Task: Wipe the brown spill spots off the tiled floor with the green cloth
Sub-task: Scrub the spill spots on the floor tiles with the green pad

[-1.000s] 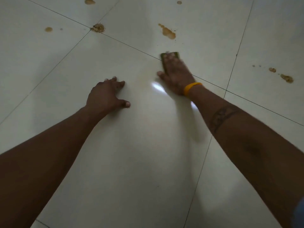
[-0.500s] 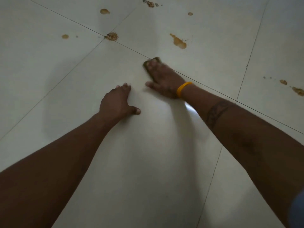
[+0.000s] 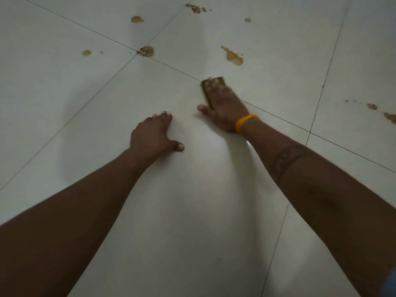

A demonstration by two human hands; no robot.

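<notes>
My right hand (image 3: 225, 108), with a yellow wristband, presses flat on the green cloth (image 3: 205, 91) on the white tiled floor (image 3: 192, 211), right at a grout line. Only the cloth's far and left edges show past the fingers. My left hand (image 3: 153, 136) rests on the tile to the left, fingertips and thumb spread on the floor. Brown spill spots lie beyond: a long smear (image 3: 232, 56) just past the cloth, a splat (image 3: 146, 51) at the tile corner, a round drop (image 3: 137, 19) and another drop (image 3: 86, 52) further left.
More brown spots sit at the far top (image 3: 196, 8), a small one (image 3: 247, 20) to its right, and a trail (image 3: 385, 114) at the right edge. Dark grout lines cross the pale tiles. My two forearms fill the lower part of the view.
My right hand has slid the cloth back to the right along the grout line, after sweeping left half a second ago. The left hand stays planted. The view has shifted slightly.
</notes>
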